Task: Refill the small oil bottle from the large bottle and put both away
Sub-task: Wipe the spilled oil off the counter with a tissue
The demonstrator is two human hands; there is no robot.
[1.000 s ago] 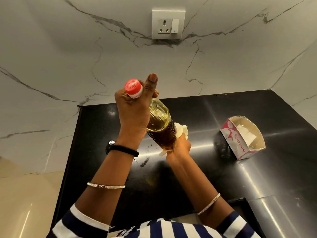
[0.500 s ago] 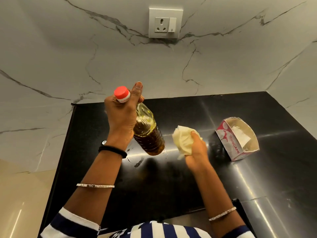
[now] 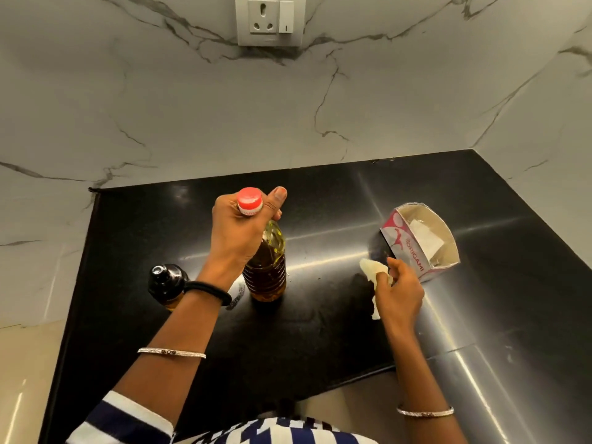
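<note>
- Leftmost, a small dark glass bottle point(image 3: 166, 283) stood on the glossy black desk point(image 3: 320, 331), beside the left wrist.
- At centre, the grip of the left hand point(image 3: 238, 232) curled round the neck of a large red-capped clear plastic bottle point(image 3: 267, 267).
- The right hand point(image 3: 398, 291) pinched a crumpled pale tissue point(image 3: 373, 270) near a pink-white cardboard box point(image 3: 419, 241).

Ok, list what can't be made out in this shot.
Head view:
large bottle: neck covered by the left hand.
small bottle: lower half and oil level hidden behind the left wrist.
tissue: mostly bunched inside the right hand.
sleeves: cut off by the bottom edge.
</note>
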